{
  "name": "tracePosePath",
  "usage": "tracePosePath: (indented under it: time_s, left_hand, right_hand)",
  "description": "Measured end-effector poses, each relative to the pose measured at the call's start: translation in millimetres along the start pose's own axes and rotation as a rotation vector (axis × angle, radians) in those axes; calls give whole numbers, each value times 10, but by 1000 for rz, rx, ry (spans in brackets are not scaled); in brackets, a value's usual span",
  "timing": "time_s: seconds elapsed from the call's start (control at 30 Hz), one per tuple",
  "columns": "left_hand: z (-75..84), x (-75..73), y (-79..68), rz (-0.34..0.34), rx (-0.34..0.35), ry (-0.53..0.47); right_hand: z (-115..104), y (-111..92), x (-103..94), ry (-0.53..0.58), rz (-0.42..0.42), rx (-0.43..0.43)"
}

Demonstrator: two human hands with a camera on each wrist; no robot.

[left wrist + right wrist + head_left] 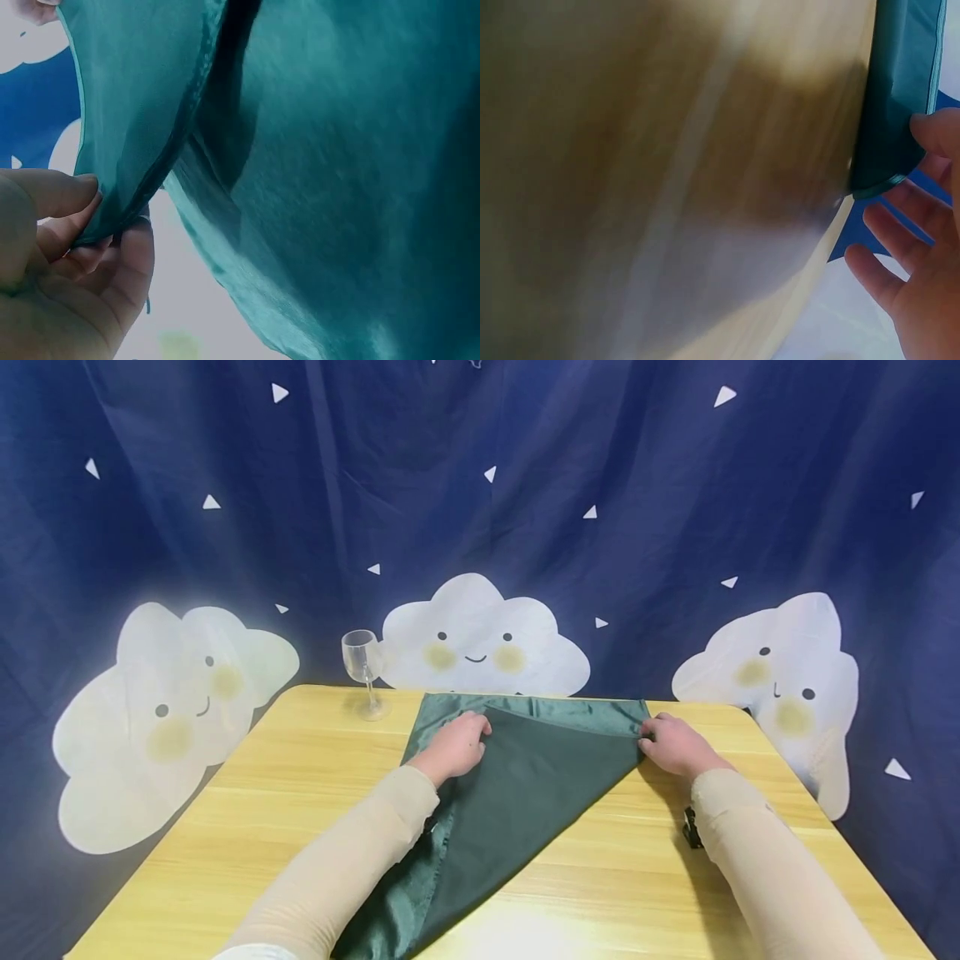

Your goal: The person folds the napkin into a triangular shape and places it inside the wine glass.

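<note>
A dark green satin cloth lies on the table, folded over so that its dull side covers most of the shiny one. My left hand pinches a corner of the upper layer near the far edge; in the left wrist view the thumb is on top of the cloth and the fingers are under it. At the far right corner my right hand holds the cloth between thumb and index finger. The right wrist view shows that hand with its other fingers spread below the cloth's hem.
An upright clear wine glass stands at the back left of the wooden table, left of the cloth. Behind the table's far edge hangs a dark blue curtain with smiling white clouds.
</note>
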State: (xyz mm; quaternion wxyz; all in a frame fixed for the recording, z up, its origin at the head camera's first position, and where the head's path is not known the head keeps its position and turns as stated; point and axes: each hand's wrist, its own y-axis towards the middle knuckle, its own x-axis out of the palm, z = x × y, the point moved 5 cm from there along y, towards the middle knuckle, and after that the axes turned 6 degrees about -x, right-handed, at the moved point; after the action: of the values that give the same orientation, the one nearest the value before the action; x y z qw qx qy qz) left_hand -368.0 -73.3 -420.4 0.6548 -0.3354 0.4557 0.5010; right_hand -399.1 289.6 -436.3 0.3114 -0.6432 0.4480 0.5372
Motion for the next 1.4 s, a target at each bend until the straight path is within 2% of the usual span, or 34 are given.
tracePosePath:
  time_s: [0.17,0.3,0.47,0.73,1.13,1.4]
  left_hand:
    - [-154,-19,62,2,-35,5]
    - [-276,-19,96,-20,-79,-15]
    - [-370,-37,147,-32,-100,-35]
    - [-501,-59,240,-20,-94,-24]
    - [-699,-74,305,-104,-158,-18]
    - [-797,-91,359,-100,-222,-4]
  right_hand:
    - [-54,108,-22,-18,16,28]
    - [-101,202,-24,-33,60,48]
    - [-162,280,2,-44,94,65]
    - [-270,360,12,-35,101,66]
    - [-358,525,68,-32,90,54]
    - [-359,641,142,-7,53,60]
